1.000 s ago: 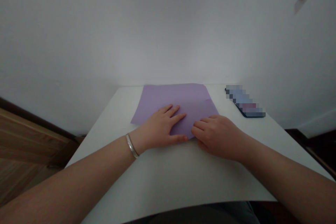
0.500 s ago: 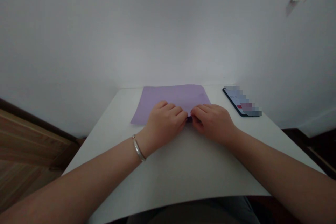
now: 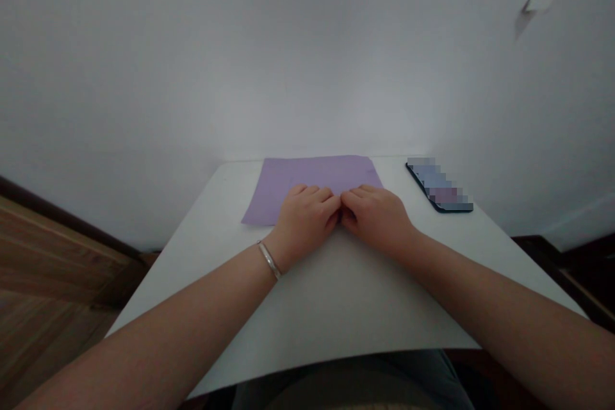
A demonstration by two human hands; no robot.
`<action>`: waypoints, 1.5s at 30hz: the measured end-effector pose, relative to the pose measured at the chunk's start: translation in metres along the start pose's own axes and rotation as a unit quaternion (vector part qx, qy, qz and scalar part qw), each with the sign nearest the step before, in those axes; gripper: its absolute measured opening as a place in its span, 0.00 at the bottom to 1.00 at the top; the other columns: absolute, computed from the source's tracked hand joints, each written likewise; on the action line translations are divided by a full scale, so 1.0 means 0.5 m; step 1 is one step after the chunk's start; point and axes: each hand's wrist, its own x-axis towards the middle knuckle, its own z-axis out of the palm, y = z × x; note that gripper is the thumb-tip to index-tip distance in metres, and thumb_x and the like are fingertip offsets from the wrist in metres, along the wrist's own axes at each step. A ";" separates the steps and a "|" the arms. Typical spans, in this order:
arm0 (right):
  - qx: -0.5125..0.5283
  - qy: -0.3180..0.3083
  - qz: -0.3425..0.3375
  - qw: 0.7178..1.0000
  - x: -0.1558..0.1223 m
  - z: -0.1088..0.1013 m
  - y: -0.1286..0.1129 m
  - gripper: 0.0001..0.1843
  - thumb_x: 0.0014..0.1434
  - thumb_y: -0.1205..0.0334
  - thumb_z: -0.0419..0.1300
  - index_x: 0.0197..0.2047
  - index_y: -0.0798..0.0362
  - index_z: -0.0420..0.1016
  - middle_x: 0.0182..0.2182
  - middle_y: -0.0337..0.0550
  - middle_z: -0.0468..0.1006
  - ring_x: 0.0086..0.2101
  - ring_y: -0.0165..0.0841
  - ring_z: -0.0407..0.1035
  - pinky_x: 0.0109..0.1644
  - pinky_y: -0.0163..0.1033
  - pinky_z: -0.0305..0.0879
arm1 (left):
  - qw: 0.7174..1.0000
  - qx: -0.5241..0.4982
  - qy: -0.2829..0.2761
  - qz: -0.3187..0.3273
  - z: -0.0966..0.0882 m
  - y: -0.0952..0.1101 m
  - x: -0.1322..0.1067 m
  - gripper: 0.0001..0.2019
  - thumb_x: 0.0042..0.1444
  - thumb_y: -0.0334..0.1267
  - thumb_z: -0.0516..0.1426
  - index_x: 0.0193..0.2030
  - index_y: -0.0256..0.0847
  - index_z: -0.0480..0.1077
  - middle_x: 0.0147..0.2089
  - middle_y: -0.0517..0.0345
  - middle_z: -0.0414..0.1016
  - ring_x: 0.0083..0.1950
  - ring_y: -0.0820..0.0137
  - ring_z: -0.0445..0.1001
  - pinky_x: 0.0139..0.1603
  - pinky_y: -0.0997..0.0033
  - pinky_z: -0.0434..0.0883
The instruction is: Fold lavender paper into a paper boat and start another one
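A sheet of purple paper [image 3: 307, 174] lies on the white table [image 3: 336, 295], its far edge near the wall. My left hand [image 3: 307, 218], with a silver bangle on the wrist, rests on the paper's near edge with the fingers curled. My right hand [image 3: 377, 214] sits right beside it, fingers curled too, knuckles touching the left hand's. Both hands cover the near middle of the sheet, where a fold was seen a moment ago. What the fingertips pinch is hidden under the hands.
A dark phone [image 3: 439, 187] lies face up at the table's far right. A plain white wall rises just behind the table. Wooden floor shows at the left, past the table's edge.
My left hand went from flat and spread on the paper to curled. Both hands slid away from me along the sheet and came together, covering the folded flap.
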 end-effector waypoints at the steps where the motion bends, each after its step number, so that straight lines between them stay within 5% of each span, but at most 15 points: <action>1: 0.000 0.002 -0.002 1.000 -0.001 0.001 0.002 0.07 0.57 0.64 0.54 0.32 0.52 0.72 0.29 0.42 0.77 0.31 0.34 0.66 0.32 0.40 0.50 | 1.000 0.002 0.000 0.005 0.000 -0.001 0.000 0.06 0.61 0.37 0.53 0.35 0.41 0.70 0.34 0.56 0.74 0.37 0.64 0.70 0.38 0.61 0.60; 8: -0.002 0.004 -0.010 1.000 -0.013 0.001 0.026 0.07 0.56 0.66 0.54 0.29 0.52 0.71 0.28 0.42 0.77 0.31 0.33 0.66 0.33 0.39 0.51 | 0.999 0.016 -0.001 0.038 -0.002 -0.006 0.000 0.06 0.60 0.36 0.54 0.33 0.41 0.70 0.34 0.57 0.73 0.36 0.65 0.68 0.38 0.63 0.60; 23: -0.012 -0.003 0.070 0.997 -0.046 -0.030 0.136 0.07 0.54 0.64 0.55 0.34 0.50 0.75 0.35 0.41 0.80 0.36 0.34 0.70 0.32 0.37 0.54 | 0.998 -0.054 0.015 -0.004 -0.006 -0.032 -0.003 0.10 0.59 0.33 0.52 0.27 0.39 0.69 0.30 0.55 0.71 0.32 0.69 0.67 0.34 0.68 0.61; 29: -0.020 0.024 0.166 0.986 -0.050 -0.032 0.164 0.08 0.56 0.61 0.55 0.35 0.49 0.76 0.34 0.42 0.80 0.32 0.35 0.70 0.31 0.38 0.55 | 0.997 -0.068 0.018 -0.025 -0.002 -0.033 -0.005 0.10 0.59 0.32 0.51 0.27 0.38 0.68 0.29 0.55 0.70 0.32 0.69 0.67 0.34 0.69 0.62; 35: 0.032 0.065 0.016 0.997 -0.049 -0.020 0.114 0.11 0.60 0.56 0.57 0.41 0.51 0.76 0.38 0.44 0.81 0.40 0.36 0.72 0.41 0.39 0.60 | 0.997 -0.076 0.028 -0.016 0.000 -0.031 -0.005 0.08 0.59 0.33 0.52 0.29 0.38 0.68 0.30 0.56 0.70 0.32 0.69 0.67 0.33 0.69 0.62; 45: 0.027 0.089 -0.027 0.995 -0.046 -0.017 0.062 0.12 0.63 0.63 0.52 0.34 0.52 0.76 0.32 0.43 0.80 0.34 0.33 0.69 0.38 0.38 0.56 | 0.998 -0.040 0.054 0.010 -0.004 -0.018 0.000 0.08 0.59 0.34 0.52 0.31 0.39 0.70 0.31 0.55 0.73 0.33 0.68 0.69 0.36 0.66 0.63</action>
